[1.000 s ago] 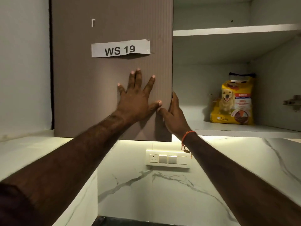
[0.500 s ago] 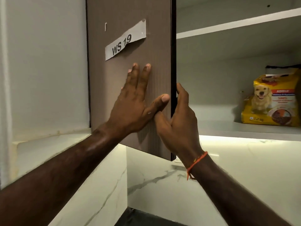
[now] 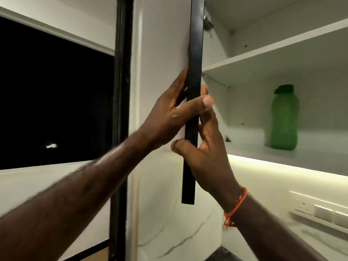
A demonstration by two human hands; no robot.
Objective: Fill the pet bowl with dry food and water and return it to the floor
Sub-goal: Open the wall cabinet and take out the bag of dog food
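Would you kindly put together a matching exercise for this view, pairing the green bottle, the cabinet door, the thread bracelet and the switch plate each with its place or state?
Things:
1. green bottle
2. cabinet door
3. thread bracelet
4. switch plate

Places or states:
A. on the wall under the cabinet
B. seen edge-on, held between both hands
C. upright on the lower shelf
D. around the right wrist

Pairs: 1-C, 2-B, 3-D, 4-A

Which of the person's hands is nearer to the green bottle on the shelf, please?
The right hand: it grips the cabinet door's edge on the bottle's side. The left hand is on the door's far side.
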